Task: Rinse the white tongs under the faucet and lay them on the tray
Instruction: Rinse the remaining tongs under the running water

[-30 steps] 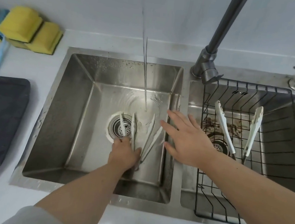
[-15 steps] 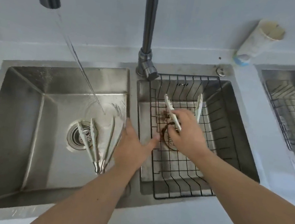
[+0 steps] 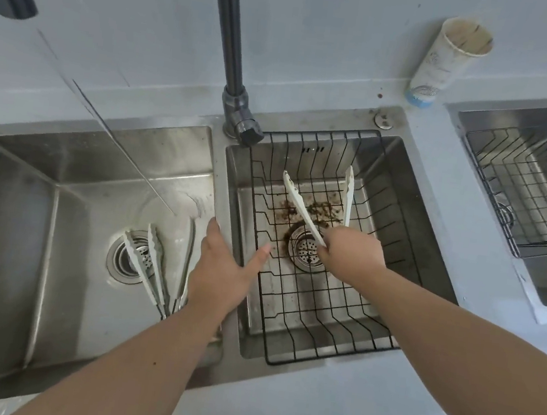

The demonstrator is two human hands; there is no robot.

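The right hand (image 3: pixel 352 254) grasps the white tongs (image 3: pixel 302 207); the left hand (image 3: pixel 220 269) is spread, holding nothing. The print on the paper cup (image 3: pixel 447 65) is too faint to read.

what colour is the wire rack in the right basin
The wire rack is black, clearest in the head view.

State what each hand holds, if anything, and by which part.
The right hand holds the white tongs; its grip is at the end where the two arms meet. The left hand holds nothing, fingers straight.
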